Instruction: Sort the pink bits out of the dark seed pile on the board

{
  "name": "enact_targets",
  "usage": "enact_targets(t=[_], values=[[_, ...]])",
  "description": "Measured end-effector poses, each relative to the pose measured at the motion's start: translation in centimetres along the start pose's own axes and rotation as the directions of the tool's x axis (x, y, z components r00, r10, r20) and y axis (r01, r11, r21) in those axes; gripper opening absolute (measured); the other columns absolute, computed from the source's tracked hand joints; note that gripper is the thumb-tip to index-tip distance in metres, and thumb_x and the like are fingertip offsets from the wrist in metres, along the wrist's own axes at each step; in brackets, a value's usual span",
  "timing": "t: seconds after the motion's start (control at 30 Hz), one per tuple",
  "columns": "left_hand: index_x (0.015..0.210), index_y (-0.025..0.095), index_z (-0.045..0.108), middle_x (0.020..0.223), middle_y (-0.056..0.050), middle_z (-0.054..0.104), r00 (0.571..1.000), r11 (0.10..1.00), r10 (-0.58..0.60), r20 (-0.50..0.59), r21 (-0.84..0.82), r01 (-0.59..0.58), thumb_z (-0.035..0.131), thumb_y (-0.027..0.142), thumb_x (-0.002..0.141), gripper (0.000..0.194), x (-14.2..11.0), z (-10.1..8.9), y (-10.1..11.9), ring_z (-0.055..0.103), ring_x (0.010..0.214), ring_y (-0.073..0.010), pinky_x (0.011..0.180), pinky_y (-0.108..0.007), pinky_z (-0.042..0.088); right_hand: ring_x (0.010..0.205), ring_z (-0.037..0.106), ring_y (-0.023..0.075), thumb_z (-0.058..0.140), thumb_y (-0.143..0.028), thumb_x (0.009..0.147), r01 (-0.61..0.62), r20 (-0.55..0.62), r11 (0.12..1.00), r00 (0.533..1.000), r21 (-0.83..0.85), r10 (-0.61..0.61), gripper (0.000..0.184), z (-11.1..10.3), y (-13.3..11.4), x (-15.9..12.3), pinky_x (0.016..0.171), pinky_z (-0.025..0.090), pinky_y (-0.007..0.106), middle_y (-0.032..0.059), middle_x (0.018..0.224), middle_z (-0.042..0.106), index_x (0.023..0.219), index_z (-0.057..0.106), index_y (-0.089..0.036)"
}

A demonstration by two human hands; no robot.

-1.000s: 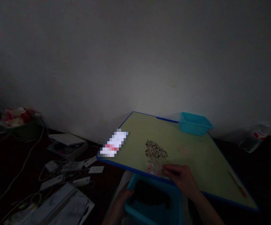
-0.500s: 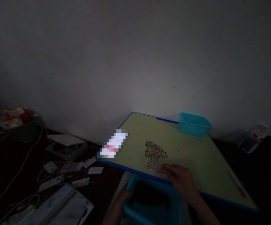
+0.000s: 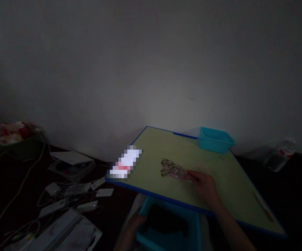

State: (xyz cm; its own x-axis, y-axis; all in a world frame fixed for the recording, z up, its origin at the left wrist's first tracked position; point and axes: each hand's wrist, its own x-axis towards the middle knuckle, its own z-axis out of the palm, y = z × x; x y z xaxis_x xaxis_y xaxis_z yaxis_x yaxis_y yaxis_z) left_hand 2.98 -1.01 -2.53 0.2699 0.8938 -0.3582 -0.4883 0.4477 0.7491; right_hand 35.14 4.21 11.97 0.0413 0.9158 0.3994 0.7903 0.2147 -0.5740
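My right hand (image 3: 203,183) is closed on one end of a small flat piece with a pink and white pattern (image 3: 179,173); the dim light hides its exact kind. That piece lies over the right part of a heap of mixed dark and pale grains (image 3: 166,166) on the yellowish tabletop (image 3: 156,143). A thinner scatter of pale grains (image 3: 202,168) is just beyond my right hand. Below the table's front edge, my left hand (image 3: 135,225) grips the left rim of a blue plastic basin (image 3: 197,230), which has something dark inside, too dim to name.
Another blue basin (image 3: 215,141) stands at the table's back right corner. A pixelated bright screen (image 3: 126,162) lies at the left edge, a thin brown-ended tool (image 3: 267,211) at the right. Chargers and cables (image 3: 72,191) clutter the floor at left; a plastic bottle (image 3: 278,157) lies at right.
My right hand has moved away from me and slightly right, bringing the pink patterned piece from in front of the grain heap onto its right part. My left hand stays on the basin.
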Motion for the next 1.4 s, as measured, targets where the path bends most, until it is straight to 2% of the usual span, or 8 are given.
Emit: enact_targets(t=[0.23,0.4,0.6,0.8,0.9,1.03,1.2,1.4], values=[[0.151,0.02,0.067,0.09,-0.006,0.093,0.999,0.999,-0.004,0.054,-0.033,0.006,0.085,0.039,0.072,0.084,0.5,-0.6,-0.7,0.081,0.072,-0.0329,0.058,-0.038,0.053,0.1,0.086,0.0349,0.067,-0.032,0.093,-0.04,0.011,0.995,0.999,0.095,0.039,0.028,-0.4,0.5,1.4,0.095,0.069,0.05,0.0075,0.108,0.089,0.104,0.092,-0.028],[0.146,0.024,0.073,0.091,-0.008,0.093,0.994,0.996,-0.085,0.074,0.003,0.085,0.096,0.046,0.055,0.096,1.2,-1.4,-0.2,0.083,0.099,-0.046,0.087,-0.051,0.06,0.099,0.086,0.0364,0.07,-0.039,0.089,-0.067,-0.035,0.978,0.997,0.2,0.075,0.029,-1.2,1.6,2.8,0.094,0.069,0.051,0.0093,0.107,0.089,0.102,0.093,-0.026],[0.133,0.024,0.081,0.092,-0.01,0.092,0.996,0.996,-0.084,0.031,0.036,0.083,0.093,0.045,0.056,0.081,2.1,-2.7,-0.3,0.081,0.109,-0.0521,0.1,-0.06,0.057,0.091,0.086,0.0346,0.074,-0.037,0.085,-0.194,0.026,0.95,0.981,0.244,0.194,0.026,-0.9,2.1,4.9,0.09,0.069,0.05,0.0105,0.102,0.089,0.098,0.092,-0.024],[0.114,0.023,0.089,0.085,-0.005,0.093,0.997,0.998,-0.067,0.045,-0.004,0.067,0.095,0.038,0.059,0.058,3.1,-3.6,-0.7,0.085,0.087,-0.0408,0.075,-0.047,0.061,0.089,0.085,0.0343,0.079,-0.04,0.081,-0.273,0.157,0.905,0.96,0.327,0.233,0.03,-0.3,2.1,4.8,0.086,0.069,0.048,0.0123,0.099,0.089,0.102,0.091,-0.022],[0.098,0.023,0.091,0.072,-0.002,0.089,0.994,0.994,-0.103,0.027,-0.016,0.104,0.101,0.031,0.047,0.053,2.7,-3.2,-0.9,0.082,0.071,-0.0345,0.068,-0.041,0.061,0.088,0.085,0.0336,0.079,-0.043,0.081,-0.267,0.177,0.9,0.96,0.344,0.217,0.033,-0.2,2.0,4.6,0.085,0.069,0.047,0.0122,0.099,0.089,0.103,0.091,-0.021],[0.115,0.021,0.088,0.081,-0.006,0.092,0.999,0.997,-0.02,0.041,-0.071,0.023,0.089,0.035,0.068,0.049,2.2,-2.8,-1.3,0.085,0.075,-0.0363,0.069,-0.043,0.062,0.085,0.084,0.033,0.079,-0.043,0.081,-0.242,0.226,0.915,0.958,0.324,0.173,0.035,-0.4,1.2,4.3,0.084,0.068,0.047,0.012,0.095,0.089,0.104,0.091,-0.02],[0.143,0.021,0.075,0.094,-0.011,0.094,0.998,0.999,-0.05,0.041,-0.013,0.051,0.092,0.041,0.059,0.088,2.5,-3.0,-1.5,0.084,0.103,-0.0506,0.084,-0.053,0.062,0.092,0.085,0.0346,0.077,-0.041,0.082,-0.228,0.224,0.922,0.961,0.314,0.161,0.032,-0.5,0.2,4.2,0.09,0.067,0.049,0.012,0.101,0.089,0.103,0.092,-0.021],[0.138,0.021,0.078,0.093,-0.011,0.094,0.998,0.998,-0.054,0.018,-0.016,0.055,0.088,0.041,0.063,0.078,2.4,-3.1,-1.6,0.085,0.097,-0.0494,0.088,-0.057,0.061,0.093,0.085,0.0338,0.074,-0.04,0.084,-0.154,0.283,0.945,0.957,0.289,0.069,0.033,-0.8,-0.6,4.0,0.089,0.067,0.046,0.0112,0.104,0.089,0.105,0.092,-0.022]])
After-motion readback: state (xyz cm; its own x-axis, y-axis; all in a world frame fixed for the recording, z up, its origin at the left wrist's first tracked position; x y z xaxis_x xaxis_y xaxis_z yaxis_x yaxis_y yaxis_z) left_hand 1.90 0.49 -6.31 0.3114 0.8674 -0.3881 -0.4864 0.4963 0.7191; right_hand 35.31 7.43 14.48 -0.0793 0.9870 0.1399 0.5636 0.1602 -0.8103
